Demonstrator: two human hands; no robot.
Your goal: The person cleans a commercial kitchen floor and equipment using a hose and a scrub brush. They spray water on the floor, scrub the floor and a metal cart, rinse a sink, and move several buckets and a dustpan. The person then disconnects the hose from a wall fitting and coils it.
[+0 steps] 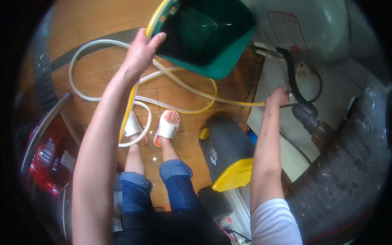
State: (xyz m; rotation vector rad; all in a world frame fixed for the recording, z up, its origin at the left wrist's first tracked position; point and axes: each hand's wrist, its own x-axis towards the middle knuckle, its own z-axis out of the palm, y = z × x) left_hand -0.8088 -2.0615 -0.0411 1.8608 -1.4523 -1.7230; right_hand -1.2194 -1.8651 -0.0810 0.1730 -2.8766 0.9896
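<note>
My left hand [142,50] grips the rim of a green plastic bucket [199,33], with a yellow-striped clear hose running up along the same rim beside my fingers. The bucket is tilted and its inside is dark. More of the hose [190,88] falls in loops over the floor and reaches my right hand [278,96], which is closed around its end at the right, close to a wall with pipes. A black drain hose [289,67] runs down just beyond that hand into a grey plastic pipe fitting [310,119].
A dark grey bin [229,141] with a yellow part [234,176] stands between my legs and right arm. My feet are in white slippers [168,128] on wet-looking wood-patterned flooring [190,147]. At left are a curved metal rail [44,125] and red packaging [44,165]; a white appliance [312,24] is upper right.
</note>
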